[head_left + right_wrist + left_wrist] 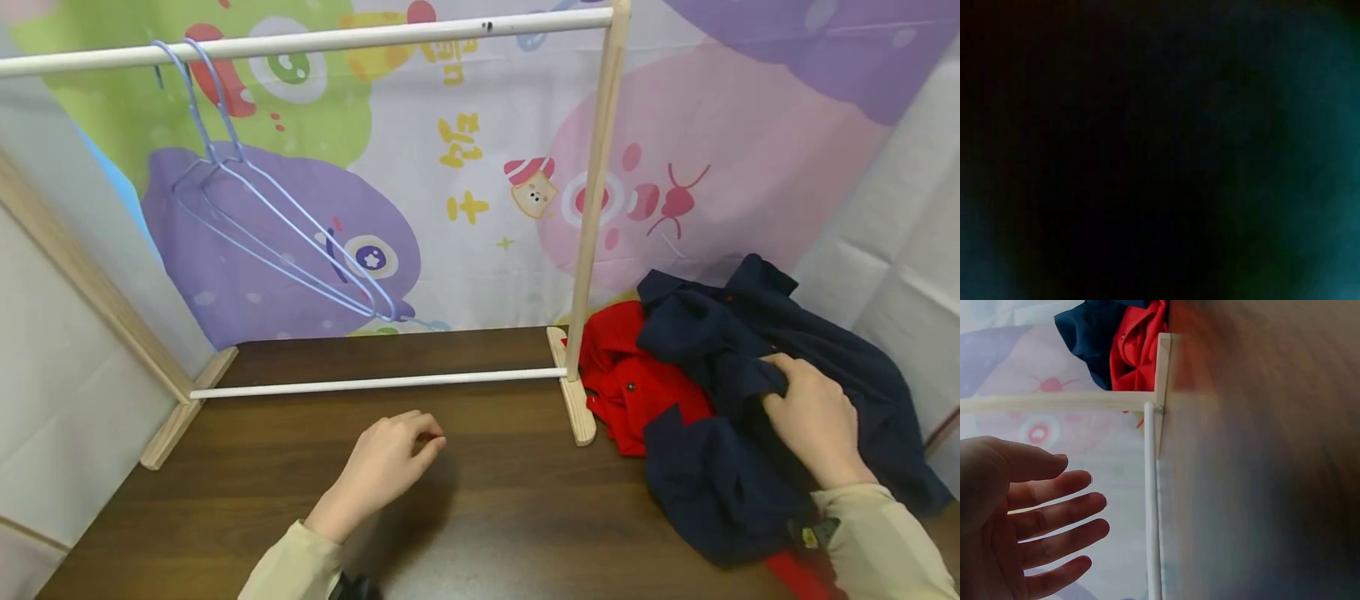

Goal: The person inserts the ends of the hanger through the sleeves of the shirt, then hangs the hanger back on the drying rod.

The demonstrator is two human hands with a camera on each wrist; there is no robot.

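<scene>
At the right of the head view my right hand (pixel 813 417) grips a fold of a dark navy garment (pixel 847 342), its fingers partly hidden by the cloth. Beneath and beside that garment lies a red garment (pixel 626 367) with a dark button. My left hand (pixel 386 462) hovers over the table in front of the rack, holding nothing. In the left wrist view the fingers (pixel 1066 544) of that hand are relaxed and spread a little. The right wrist view is nearly black, so nothing can be made out there.
A wooden rack with a white top rail (pixel 390 35) and lower bar (pixel 375 384) stands on the brown table (pixel 225 517). Two light blue hangers (pixel 292 225) hang at its left. Behind it is a cartoon-printed cloth (pixel 480 275). A rack foot (pixel 577 408) stands beside the garments.
</scene>
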